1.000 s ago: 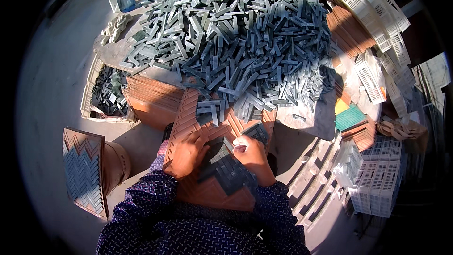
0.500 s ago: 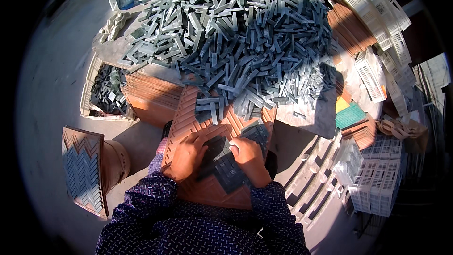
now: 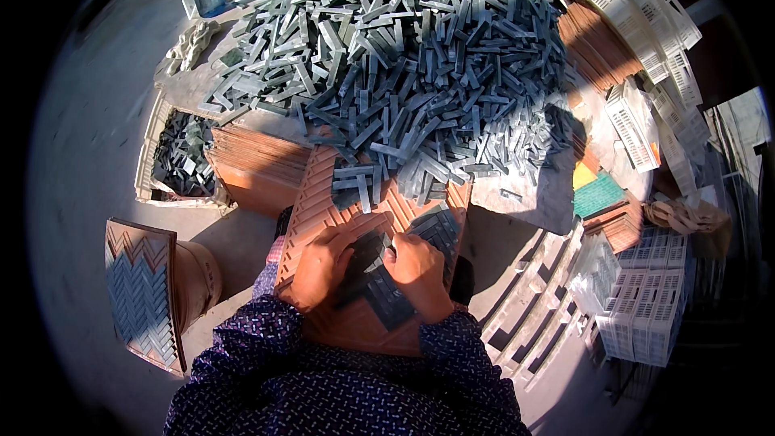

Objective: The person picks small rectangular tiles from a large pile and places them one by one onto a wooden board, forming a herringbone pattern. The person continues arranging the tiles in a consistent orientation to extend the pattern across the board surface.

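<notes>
Pale table (image 3: 521, 200) — heaped grey strips (image 3: 404, 56), whitish cloth (image 3: 190, 45)

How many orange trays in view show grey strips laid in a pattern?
2: one tray under the left hand and right hand, another tray at far left. Others may be hidden.

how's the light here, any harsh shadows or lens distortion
Head view: hard sunlight and shadow split the pile of strips; head view: the terracotta board's near end is shaded; head view: fisheye bends the upper-right white crates, and the corners go black.
</notes>
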Action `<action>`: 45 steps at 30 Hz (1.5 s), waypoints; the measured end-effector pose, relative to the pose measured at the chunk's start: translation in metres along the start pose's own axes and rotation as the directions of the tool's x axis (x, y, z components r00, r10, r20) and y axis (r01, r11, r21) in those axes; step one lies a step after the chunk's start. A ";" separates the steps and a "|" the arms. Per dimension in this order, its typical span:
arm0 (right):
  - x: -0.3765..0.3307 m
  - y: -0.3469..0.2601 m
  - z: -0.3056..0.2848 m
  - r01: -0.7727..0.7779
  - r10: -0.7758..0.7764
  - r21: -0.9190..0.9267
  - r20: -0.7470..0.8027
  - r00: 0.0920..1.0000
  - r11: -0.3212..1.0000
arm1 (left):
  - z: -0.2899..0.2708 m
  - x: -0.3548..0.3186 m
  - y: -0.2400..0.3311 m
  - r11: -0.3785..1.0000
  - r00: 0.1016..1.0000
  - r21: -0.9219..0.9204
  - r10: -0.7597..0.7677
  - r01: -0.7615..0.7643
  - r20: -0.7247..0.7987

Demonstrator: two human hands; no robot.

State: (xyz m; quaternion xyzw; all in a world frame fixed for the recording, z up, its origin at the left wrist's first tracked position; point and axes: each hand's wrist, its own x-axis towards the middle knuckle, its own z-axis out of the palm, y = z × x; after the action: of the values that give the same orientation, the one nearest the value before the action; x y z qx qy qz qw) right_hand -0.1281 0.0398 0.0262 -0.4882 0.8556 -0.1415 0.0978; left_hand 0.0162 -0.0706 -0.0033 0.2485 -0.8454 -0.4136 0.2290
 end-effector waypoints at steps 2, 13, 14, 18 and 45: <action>0.002 -0.001 -0.001 0.000 0.001 -0.031 0.024 1.000 1.000 | 0.005 0.000 -0.004 1.000 0.999 0.004 0.019 -0.019 -0.028; 0.002 0.007 0.002 -0.013 0.008 0.082 0.056 0.998 0.997 | 0.021 0.012 -0.005 0.998 0.998 0.051 0.032 -0.029 -0.054; 0.002 0.007 0.003 0.010 -0.015 0.071 0.070 0.997 0.997 | 0.022 0.011 -0.004 0.997 0.997 0.068 0.046 -0.042 -0.060; 0.019 0.001 -0.009 0.027 -0.032 0.051 0.106 0.994 0.998 | 0.015 0.017 -0.004 0.997 0.998 0.062 0.039 -0.036 -0.051; 0.006 0.030 0.009 0.079 -0.058 0.304 -0.079 0.995 0.949 | 0.009 0.038 -0.006 0.994 0.992 0.009 0.107 -0.107 -0.066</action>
State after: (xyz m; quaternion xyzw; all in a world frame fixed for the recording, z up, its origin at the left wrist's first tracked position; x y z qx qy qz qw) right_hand -0.1524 0.0474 0.0077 -0.4915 0.8086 -0.2925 0.1379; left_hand -0.0171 -0.0921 -0.0066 0.2170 -0.8507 -0.3897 0.2782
